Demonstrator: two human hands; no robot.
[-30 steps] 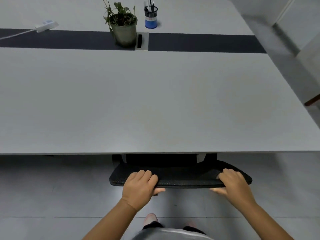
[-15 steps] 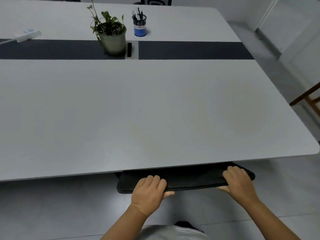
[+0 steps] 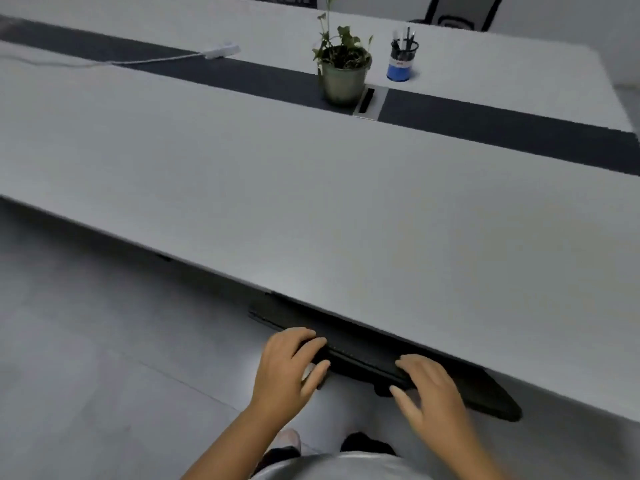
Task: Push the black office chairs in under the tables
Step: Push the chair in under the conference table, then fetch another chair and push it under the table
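The black office chair (image 3: 367, 353) stands tucked under the near edge of the grey table (image 3: 311, 209); only the top rim of its backrest shows, the seat is hidden below the tabletop. My left hand (image 3: 289, 367) grips the rim near its left end, fingers curled over the top and thumb underneath. My right hand (image 3: 431, 388) rests on the rim further right, fingers fairly straight and spread, thumb out to the side, slightly blurred.
A potted plant (image 3: 343, 72), a blue pen cup (image 3: 401, 62) and a white power strip (image 3: 221, 51) with its cable sit along the table's dark centre strip. Another black chair (image 3: 457, 13) stands at the far side. Grey tiled floor lies to my left.
My view has swung to the left, so the table now runs diagonally. The chair back sits closer under the table edge. My right hand has loosened from its grip; the left still holds on.
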